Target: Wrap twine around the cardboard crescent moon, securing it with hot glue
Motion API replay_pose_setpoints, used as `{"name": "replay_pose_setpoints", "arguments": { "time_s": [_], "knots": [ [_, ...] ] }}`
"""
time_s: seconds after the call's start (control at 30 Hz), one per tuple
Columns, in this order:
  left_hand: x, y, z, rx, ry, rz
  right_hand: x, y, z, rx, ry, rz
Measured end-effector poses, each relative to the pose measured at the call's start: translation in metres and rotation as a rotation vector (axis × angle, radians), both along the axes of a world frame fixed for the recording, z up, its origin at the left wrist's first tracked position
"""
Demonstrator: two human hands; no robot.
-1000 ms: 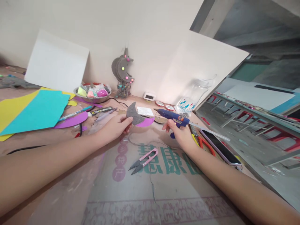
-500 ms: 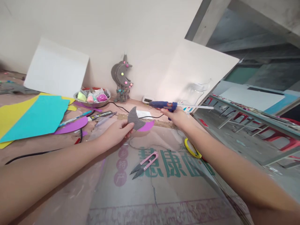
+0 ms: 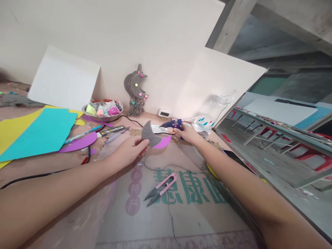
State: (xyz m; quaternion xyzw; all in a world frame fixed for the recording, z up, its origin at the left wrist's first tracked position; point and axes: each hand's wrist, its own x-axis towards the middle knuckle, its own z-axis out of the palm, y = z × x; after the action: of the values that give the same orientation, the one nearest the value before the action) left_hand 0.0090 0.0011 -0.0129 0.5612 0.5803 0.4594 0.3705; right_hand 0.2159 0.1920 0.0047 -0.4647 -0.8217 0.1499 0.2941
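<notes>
My left hand (image 3: 135, 147) pinches a crescent shape (image 3: 150, 135) wrapped in grey yarn by its lower left edge. A purple end (image 3: 163, 141) of the crescent is not covered by yarn. My right hand (image 3: 188, 134) is closed around a blue hot glue gun (image 3: 172, 124), with a white glue stick sticking out of its back. Its nozzle points left, just above and right of the crescent. Pink-handled thread snips (image 3: 162, 189) lie nearer me on the plastic-covered table. A loose grey yarn strand (image 3: 172, 221) trails beside them.
A metal bowl (image 3: 102, 117) of colourful clay packs stands at the back left. Cyan paper (image 3: 41, 131) and pens lie left. A decorated grey moon (image 3: 136, 88) hangs at the wall. A small white timer (image 3: 164, 113) and clear jug (image 3: 211, 112) stand behind the glue gun.
My right hand has brought the glue gun down and to the left, closer to the crescent. My left hand still holds the crescent in nearly the same place.
</notes>
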Motion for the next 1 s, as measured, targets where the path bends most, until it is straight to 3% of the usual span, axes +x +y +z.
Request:
{"name": "replay_pose_setpoints", "arguments": {
  "time_s": [0.1,0.17,0.2,0.3,0.47,0.57,0.7,0.77,0.9,1.0],
  "knots": [
    [0.0,-0.001,0.002,0.001,-0.048,0.019,0.013,-0.026,0.008,0.078,-0.053,0.029],
    [0.0,0.0,0.002,0.002,-0.104,0.036,0.019,-0.048,0.01,0.24,-0.129,0.129],
    [0.0,0.001,0.002,-0.001,-0.129,0.043,0.019,-0.06,0.01,0.25,-0.154,0.183],
    [-0.001,0.002,0.002,0.009,-0.151,0.041,0.01,-0.094,0.009,0.05,-0.151,0.335],
    [0.0,-0.005,0.008,0.097,0.061,0.003,-0.019,-0.133,0.003,-0.202,-0.051,0.523],
    [0.002,-0.01,0.012,0.106,0.137,-0.03,-0.029,-0.144,-0.001,-0.368,0.078,0.588],
    [0.004,-0.012,0.014,0.107,0.225,0.055,-0.025,-0.15,-0.003,-0.565,0.283,0.448],
    [0.004,-0.011,0.014,0.071,0.225,0.054,-0.022,-0.15,-0.004,-0.577,0.329,0.421],
    [0.004,-0.009,0.012,0.039,0.221,0.013,-0.018,-0.151,-0.005,-0.595,0.447,0.543],
    [0.001,-0.007,0.01,0.075,0.218,0.028,-0.018,-0.15,-0.005,-0.513,0.403,0.527]
  ]
}}
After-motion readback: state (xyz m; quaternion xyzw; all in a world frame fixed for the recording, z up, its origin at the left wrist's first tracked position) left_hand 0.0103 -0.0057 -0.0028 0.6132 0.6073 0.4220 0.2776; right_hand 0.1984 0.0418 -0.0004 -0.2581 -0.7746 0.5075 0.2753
